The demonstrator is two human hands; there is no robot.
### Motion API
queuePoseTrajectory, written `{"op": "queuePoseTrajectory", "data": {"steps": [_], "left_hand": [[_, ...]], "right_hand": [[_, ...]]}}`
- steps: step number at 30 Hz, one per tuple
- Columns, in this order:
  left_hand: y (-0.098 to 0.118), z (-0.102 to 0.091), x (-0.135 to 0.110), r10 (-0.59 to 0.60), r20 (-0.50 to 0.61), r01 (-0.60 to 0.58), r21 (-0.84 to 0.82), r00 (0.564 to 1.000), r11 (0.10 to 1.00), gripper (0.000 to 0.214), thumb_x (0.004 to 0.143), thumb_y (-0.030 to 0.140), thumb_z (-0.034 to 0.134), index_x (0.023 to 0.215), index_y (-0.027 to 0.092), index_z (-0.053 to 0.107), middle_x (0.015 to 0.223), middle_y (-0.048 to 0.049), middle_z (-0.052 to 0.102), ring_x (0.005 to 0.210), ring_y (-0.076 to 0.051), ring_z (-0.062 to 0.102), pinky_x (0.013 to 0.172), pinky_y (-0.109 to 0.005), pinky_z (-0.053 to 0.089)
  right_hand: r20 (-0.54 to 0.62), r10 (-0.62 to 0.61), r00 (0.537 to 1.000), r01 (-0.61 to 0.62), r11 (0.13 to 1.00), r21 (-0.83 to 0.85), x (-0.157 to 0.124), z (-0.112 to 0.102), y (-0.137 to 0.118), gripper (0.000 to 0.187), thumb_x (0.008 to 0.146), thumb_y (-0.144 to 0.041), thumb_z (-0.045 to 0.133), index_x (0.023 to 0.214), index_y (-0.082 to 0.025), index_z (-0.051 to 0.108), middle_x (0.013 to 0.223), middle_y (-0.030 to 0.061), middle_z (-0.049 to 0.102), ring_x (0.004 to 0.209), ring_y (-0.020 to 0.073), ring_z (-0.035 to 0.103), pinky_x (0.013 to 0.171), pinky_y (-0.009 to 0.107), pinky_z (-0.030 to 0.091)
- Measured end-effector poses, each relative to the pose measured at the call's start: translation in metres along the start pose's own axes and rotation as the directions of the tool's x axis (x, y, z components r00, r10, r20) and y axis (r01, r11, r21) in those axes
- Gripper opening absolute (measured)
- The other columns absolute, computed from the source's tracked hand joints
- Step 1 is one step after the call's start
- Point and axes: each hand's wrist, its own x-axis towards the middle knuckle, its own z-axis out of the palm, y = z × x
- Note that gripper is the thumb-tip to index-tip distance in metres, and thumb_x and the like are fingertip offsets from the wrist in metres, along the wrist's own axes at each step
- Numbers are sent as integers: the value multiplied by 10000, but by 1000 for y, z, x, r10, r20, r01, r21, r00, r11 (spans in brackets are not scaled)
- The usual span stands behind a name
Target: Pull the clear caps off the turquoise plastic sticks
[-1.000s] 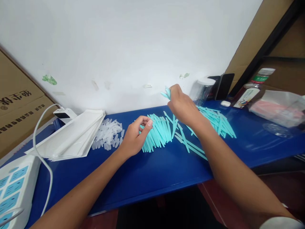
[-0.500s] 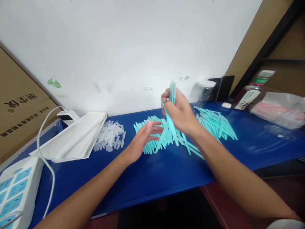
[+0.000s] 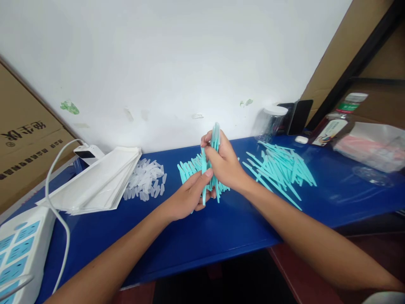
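My right hand is closed around an upright bundle of slim turquoise eyebrow razors, with their translucent ends up. One razor stands a little apart at the left of the bundle, and the thumb of my left hand presses on its lower part. The fingers of my left hand are partly hidden behind it. Below and behind my hands, a row of the same razors lies on the table, partly covered. To the right is a looser pile of turquoise razors.
Small frosted caps lie heaped left of my hands, beside white paper-like sleeves. A power strip with a white cable is at far left. A lidded jar, a bottle and a plastic bag stand right on the blue table.
My right hand has moved left and down with the bundle. My left hand has closed on one razor at the bundle's side. The loose razors on the right now show more fully.
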Motion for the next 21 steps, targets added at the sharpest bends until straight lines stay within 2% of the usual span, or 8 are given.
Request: {"op": "queuePoseTrajectory", "data": {"steps": [3,6,8,10,14,17,19,21], "left_hand": [[1,-1,0,23,7,-23,13,1000,1000,479,1018,662,436,899,208,533,655,35,451,496,-92,305,475,-258,239],[3,1,1,49,3,-49,12,999,999,462,1024,661,417,932,217,508,675,23,517,490,-97,314,469,-261,247],[4,1,1,83,-8,-83,28,996,996,465,1026,666,410,926,219,488,714,9,569,489,-95,354,463,-257,269],[5,0,3,142,-8,-142,45,990,989,470,1030,666,409,902,219,474,703,19,557,480,-89,378,457,-249,284],[3,-4,6,222,-14,-221,22,975,975,414,1051,621,411,946,227,485,620,73,410,461,-86,306,441,-232,278],[0,-5,8,221,-35,-220,37,975,975,395,1056,607,412,981,230,502,629,74,375,488,-94,280,440,-224,280],[0,-6,8,213,-51,-210,60,976,976,404,1050,617,419,980,229,507,639,71,359,503,-97,282,442,-220,270],[0,-5,7,213,-68,-206,92,975,974,416,1043,626,432,955,225,503,644,70,345,510,-94,278,446,-219,258]], "right_hand": [[4,44,999,-44,999,13,-3,1,-2,153,926,-153,492,1039,-257,490,1040,22,553,759,165,511,680,342,471],[9,112,994,-112,994,3,-9,4,-3,157,949,-183,502,1075,-277,491,1093,21,564,642,139,478,558,323,451],[0,114,993,-114,993,-6,-10,6,-3,149,962,-202,509,1087,-280,491,1108,22,576,609,129,472,530,320,448],[-28,74,997,-74,997,-24,-10,6,-1,138,965,-219,530,1088,-273,498,1097,26,594,658,141,518,587,335,487],[-83,-20,996,17,999,-31,-4,4,0,211,946,-238,592,1128,-270,492,1104,38,621,882,196,610,791,391,537],[-123,-30,992,24,998,-49,0,-1,-4,382,938,-258,622,1273,-298,443,1113,49,639,879,213,625,771,397,542],[-164,-54,985,35,992,-118,4,-7,-7,460,938,-286,645,1346,-305,434,1098,56,660,877,225,632,770,402,543],[-173,-107,979,71,977,-202,8,-14,-8,379,953,-326,648,1307,-290,518,1097,63,684,912,233,640,812,408,542]]}}
